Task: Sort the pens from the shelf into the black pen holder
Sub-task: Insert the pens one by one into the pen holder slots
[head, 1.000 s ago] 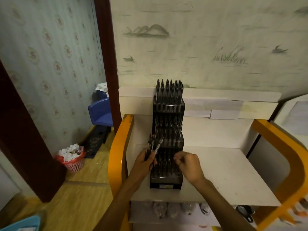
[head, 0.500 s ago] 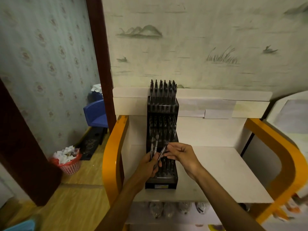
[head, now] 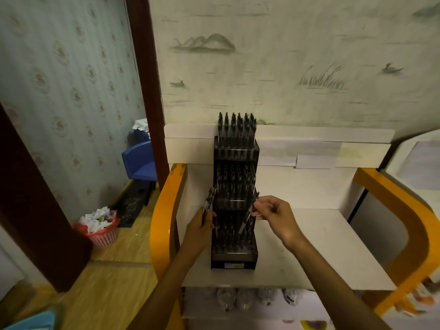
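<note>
The black pen holder (head: 234, 210) stands upright on the white shelf (head: 321, 248), its back against the shelf's rear panel. It is a three-tier stepped rack. The top tier is filled with dark pens (head: 237, 125) standing upright, caps up. The middle and bottom tiers also carry rows of pens; individual pens there are too dark to tell apart.

The left hand (head: 200, 225) is at the holder's left side, level with the middle tier. Its fingers are curled round a small bundle of pens (head: 209, 203), which project upward and tilt slightly toward the holder.

The right hand (head: 273, 214) is at the holder's right front, above the bottom tier. Thumb and fingertips pinch a single pen (head: 248, 216) near its upper end. This pen slants down and to the left, with its lower end over the bottom tier. Whether the tip sits in a slot cannot be told.

An orange frame (head: 166, 210) borders the shelf on the holder's left and right. Left of the holder, on the wooden floor, stand a pink waste basket (head: 103, 236) full of paper and a blue chair (head: 140, 163).
</note>
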Demonstrator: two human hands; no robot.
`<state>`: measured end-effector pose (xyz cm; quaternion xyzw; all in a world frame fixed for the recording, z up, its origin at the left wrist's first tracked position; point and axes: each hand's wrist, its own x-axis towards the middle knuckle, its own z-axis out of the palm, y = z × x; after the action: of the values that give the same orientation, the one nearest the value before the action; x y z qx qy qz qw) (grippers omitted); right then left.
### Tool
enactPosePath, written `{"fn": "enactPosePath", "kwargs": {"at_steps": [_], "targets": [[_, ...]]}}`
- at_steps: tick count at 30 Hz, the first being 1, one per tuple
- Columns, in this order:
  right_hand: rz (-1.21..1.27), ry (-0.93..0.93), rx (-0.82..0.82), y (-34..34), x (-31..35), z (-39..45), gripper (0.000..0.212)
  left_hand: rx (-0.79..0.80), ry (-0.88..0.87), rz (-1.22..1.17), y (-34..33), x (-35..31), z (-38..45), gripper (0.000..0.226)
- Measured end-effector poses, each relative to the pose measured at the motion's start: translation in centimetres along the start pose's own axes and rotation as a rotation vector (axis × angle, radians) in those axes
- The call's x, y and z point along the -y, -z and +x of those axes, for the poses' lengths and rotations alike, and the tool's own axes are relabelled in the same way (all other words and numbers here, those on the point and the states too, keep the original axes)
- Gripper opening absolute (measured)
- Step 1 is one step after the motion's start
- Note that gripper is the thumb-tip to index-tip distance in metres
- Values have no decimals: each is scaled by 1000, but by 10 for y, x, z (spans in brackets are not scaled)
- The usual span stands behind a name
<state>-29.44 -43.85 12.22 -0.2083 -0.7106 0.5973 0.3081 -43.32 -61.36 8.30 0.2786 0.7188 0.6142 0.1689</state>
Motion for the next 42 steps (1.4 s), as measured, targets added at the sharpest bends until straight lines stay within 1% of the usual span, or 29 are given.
{"fn": "enactPosePath", "kwargs": {"at_steps": [4, 7, 10, 18, 22, 25, 27, 30, 32, 37, 42], "targets": [[-269, 78, -28, 0, -12, 0, 8, 18, -6, -31, 8, 3, 5, 24], [-375, 91, -19, -4, -23, -1, 8, 24, -6, -32, 9, 4, 8, 24], [-423, 75, -9, -7, -32, -3, 11, 23, -16, -50, 9, 5, 8, 23], [-434, 70, -3, -10, -35, -1, 7, 43, -41, -40, 10, 2, 7, 22], [-447, 59, 30, -9, -38, -3, 5, 49, -19, -48, 8, 4, 9, 23], [-501, 64, 31, -10, -43, -6, 8, 58, 1, -38, 2, 5, 10, 22], [-598, 78, 44, -12, -45, -7, 7, 65, 2, -45, -1, 5, 10, 20], [-748, 81, 145, -17, -51, -12, 19, 87, -5, -71, -8, 3, 8, 15], [-777, 58, 148, -19, -56, -15, 21, 96, 1, -92, -11, 1, 8, 13], [-795, 30, 110, -19, -58, -13, 17, 113, 29, -85, -13, -1, 4, 16], [-888, 35, 210, -16, -61, -14, 20, 128, 23, -69, -17, -4, -1, 15]]}}
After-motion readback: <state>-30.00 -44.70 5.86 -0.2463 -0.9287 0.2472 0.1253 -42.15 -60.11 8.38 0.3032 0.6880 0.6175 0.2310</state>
